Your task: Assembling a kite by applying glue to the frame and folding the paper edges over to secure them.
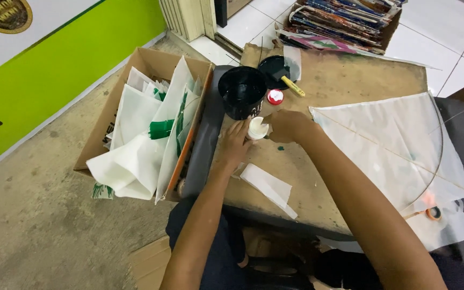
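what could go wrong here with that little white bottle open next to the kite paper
The small white bottle, held between left hand and right hand, has its red cap off; a slip might spill its contents on the brown board.

The white paper kite and loose white paper strip lie close and could get smeared.

The right forearm could brush the kite's thin stick.

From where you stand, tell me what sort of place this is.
Probably a small kite-making workshop. A finished white paper kite lies on the worn work board, a cardboard box beside it holds cut paper sheets, and both hands work a small white glue bottle by a black pot.
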